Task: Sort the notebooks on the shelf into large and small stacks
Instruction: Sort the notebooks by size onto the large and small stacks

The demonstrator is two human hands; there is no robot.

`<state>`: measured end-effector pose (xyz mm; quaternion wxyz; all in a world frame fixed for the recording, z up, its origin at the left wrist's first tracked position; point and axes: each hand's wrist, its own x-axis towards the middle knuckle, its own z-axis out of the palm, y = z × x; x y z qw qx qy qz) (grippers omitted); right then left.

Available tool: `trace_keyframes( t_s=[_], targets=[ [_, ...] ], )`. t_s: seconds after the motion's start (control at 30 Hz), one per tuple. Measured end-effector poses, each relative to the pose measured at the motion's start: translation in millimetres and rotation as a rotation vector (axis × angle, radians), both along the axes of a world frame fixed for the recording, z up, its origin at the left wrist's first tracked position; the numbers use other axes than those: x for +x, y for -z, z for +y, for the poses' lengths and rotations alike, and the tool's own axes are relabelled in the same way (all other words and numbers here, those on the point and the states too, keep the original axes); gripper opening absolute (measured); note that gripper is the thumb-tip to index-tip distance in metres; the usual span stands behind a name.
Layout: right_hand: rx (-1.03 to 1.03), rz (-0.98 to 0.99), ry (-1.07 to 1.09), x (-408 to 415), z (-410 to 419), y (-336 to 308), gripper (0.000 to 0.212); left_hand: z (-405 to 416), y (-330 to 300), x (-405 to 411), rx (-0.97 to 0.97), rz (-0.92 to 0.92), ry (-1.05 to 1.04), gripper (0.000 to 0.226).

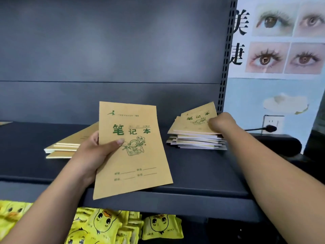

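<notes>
Left hand (91,155) grips a large notebook (131,148) by its left edge, thumb curled over the cover, other fingers hidden behind it; held up tilted in front of the shelf (193,166), cover facing the camera, probably to check its size before stacking. Behind that notebook, partly hidden by it, sits the large stack (70,147), a few same-size brown notebooks lying flat and fanned a little; likely drop spot for the held one. To the right of the held notebook is the small stack (197,138), taller and messy, edges misaligned. Right hand (221,123) is at that stack's right side, fingers curled, pinching the top small notebook (198,118), which tilts up off the pile; either setting it down or lifting it, cannot tell which. Judging by two separate piles, sorting is well underway. Shelf is a dark matte board with a dark metal back panel (112,50) behind the stacks, slotted upright post (226,55) to the right of the small stack. Below the shelf edge, under the held notebook, yellow duck-print packets (105,224) are heaped. Right of the post, a wall poster (281,37) with eye pictures, a wall socket (272,122), a black cable (260,129) beside it
</notes>
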<state>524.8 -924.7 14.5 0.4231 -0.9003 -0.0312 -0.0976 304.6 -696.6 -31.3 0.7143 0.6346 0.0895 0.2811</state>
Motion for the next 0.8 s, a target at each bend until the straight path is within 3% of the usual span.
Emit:
trace_keyframes(
  t_s=[0.1, 0.23, 0.4, 0.63, 0.73, 0.8],
  targets=[
    [-0.103, 0.001, -0.017, 2, -3, 6, 0.029, 0, 0, 0, 0.017, -0.009, 0.010, 0.023],
    [0.057, 0.067, -0.108, 8, -10, 12, 0.041, -1, 1, 0, 0.024, -0.026, 0.008, 0.021],
    [0.177, 0.168, -0.229, 11, -21, 18, 0.073, 0, 1, -1, 0.037, -0.008, 0.035, 0.024],
    [0.150, 0.229, -0.306, 10, -20, 23, 0.070, -3, 0, -4, 0.036, -0.021, 0.070, 0.027],
    [0.122, 0.192, -0.275, 1, -19, 20, 0.071, -6, -6, -7, 0.053, -0.047, 0.166, 0.053],
    [0.127, 0.056, -0.205, -12, -20, 10, 0.072, -12, -11, -1, 0.049, -0.050, 0.170, 0.039]
  ],
)
